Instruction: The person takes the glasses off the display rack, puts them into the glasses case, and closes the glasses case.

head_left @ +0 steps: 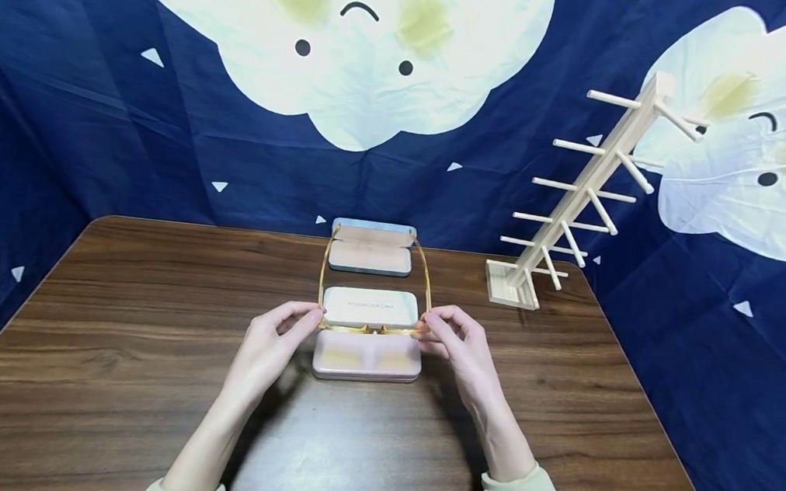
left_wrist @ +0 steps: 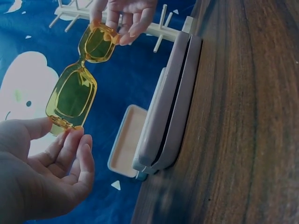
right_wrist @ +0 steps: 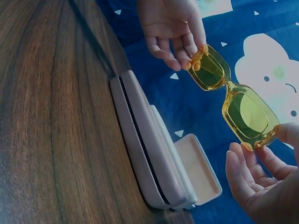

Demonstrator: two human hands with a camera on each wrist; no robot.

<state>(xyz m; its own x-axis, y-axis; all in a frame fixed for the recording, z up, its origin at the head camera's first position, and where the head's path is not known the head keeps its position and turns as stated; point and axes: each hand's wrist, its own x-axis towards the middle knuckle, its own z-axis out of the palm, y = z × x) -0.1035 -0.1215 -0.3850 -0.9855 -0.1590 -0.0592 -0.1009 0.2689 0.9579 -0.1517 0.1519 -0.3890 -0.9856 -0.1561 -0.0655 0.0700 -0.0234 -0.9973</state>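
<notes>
The closed pink glasses case (head_left: 366, 362) lies nearest. Just above it, the left hand (head_left: 270, 348) and right hand (head_left: 459, 349) pinch the yellow sunglasses (head_left: 368, 326) at either end, front crosswise, temples pointing away. Farther back, an open case (head_left: 371, 247) holds nothing visible.

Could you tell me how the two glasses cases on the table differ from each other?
The near glasses case lies directly below the yellow glasses, which the left hand and right hand hold by their outer corners; the far glasses case lies near the table's back edge. The near case's lid stands only partly raised, while the far case gapes wide, showing its pale lining. Both are flat, rounded, pale cases.
</notes>
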